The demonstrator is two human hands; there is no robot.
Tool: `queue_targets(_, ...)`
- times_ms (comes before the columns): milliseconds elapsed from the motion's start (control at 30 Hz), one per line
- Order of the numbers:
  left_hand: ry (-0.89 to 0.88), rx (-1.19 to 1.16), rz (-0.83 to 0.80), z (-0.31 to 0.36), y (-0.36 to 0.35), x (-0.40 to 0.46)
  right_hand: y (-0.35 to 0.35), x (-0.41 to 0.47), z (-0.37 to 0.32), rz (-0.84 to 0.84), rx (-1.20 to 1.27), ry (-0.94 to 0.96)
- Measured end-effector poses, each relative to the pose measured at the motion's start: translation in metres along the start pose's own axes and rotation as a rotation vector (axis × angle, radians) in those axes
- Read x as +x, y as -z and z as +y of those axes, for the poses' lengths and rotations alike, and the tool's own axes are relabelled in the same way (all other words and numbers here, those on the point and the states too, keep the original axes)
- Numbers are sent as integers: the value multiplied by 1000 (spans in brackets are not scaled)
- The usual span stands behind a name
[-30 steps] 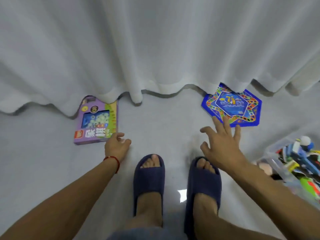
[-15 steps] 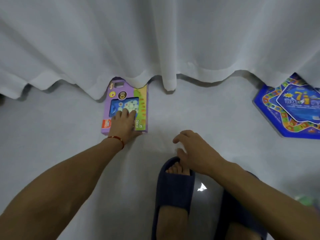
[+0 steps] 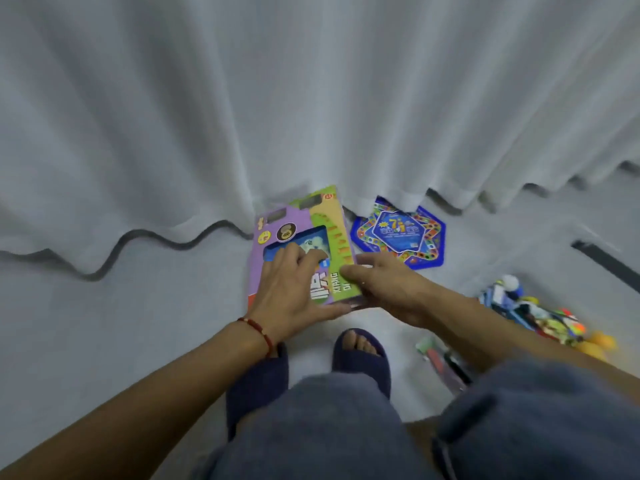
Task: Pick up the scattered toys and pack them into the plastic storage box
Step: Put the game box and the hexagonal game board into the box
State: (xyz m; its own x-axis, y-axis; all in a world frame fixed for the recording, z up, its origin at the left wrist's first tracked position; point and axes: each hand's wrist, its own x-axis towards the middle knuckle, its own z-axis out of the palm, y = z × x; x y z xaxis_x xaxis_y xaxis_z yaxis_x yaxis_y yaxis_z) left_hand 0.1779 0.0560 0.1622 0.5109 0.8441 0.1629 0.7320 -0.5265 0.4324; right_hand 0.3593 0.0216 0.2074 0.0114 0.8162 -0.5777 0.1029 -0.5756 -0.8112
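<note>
A flat purple and green game box [image 3: 325, 216] is lifted off the floor and tilted in front of me. My left hand [image 3: 294, 292] grips its lower left part, fingers spread over the front and thumb at the bottom edge. My right hand [image 3: 384, 282] holds its right edge, fingers on the green strip. A blue hexagonal game board [image 3: 398, 233] lies on the floor just beyond, partly under the curtain. The plastic storage box [image 3: 436, 362] sits at the lower right, heaped with colourful toys [image 3: 533, 310]; my right forearm hides part of it.
A white curtain [image 3: 311, 98] hangs across the whole back and reaches the grey floor [image 3: 104, 323]. My feet in dark blue slippers [image 3: 360, 355] stand below the game box. A dark floor track [image 3: 606, 265] runs at the far right.
My left hand has lifted the purple game box off the floor and carried it rightward. My right hand has come up and taken its right edge. The view has swung right, showing the storage box again.
</note>
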Motion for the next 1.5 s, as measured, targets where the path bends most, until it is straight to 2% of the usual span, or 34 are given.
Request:
queue_targets(100, -155, -51, -73, 70, 17, 20, 52, -74, -16, 123, 52, 50)
queue_targets(267, -402, -67, -187, 182, 52, 43, 141, -191, -32, 441, 17, 22)
queue_targets(367, -410, -68, -271, 223, 64, 54, 180, -226, -27, 597, 70, -2)
queue_targets(533, -392, 151, -373, 238, 71, 71, 201, -225, 20, 756, 115, -88)
queue_targets(600, -375, 255, -406, 245, 64, 81, 208, -221, 51, 742, 98, -156)
queue_targets(700, -429, 489, -449, 253, 42, 102, 218, -228, 88, 614, -206, -311)
queue_targets(800, -449, 762, -558, 238, 12, 123, 224, -219, 106, 503, -393, -262)
queue_targets(867, -417, 866, -633, 222, -10, 134, 221, -203, 109, 418, -717, -187)
queue_targets(933, -332, 833, -710, 205, -32, 144, 214, -186, 112, 347, -958, -46)
queue_targets(1067, -35, 468, -716, 164, -82, 146, 200, -165, 111, 203, -1121, 132)
queue_targets(1200, 287, 106, -718, 128, -124, 140, 201, -143, 102, 145, -1145, 150)
queue_targets(1300, 587, -273, -644, 110, -149, 147, 204, -131, 88, 131, -1137, 161)
queue_targets(1500, 1084, -833, -468, 93, -188, 179, 211, -108, 56, 243, -1128, 157)
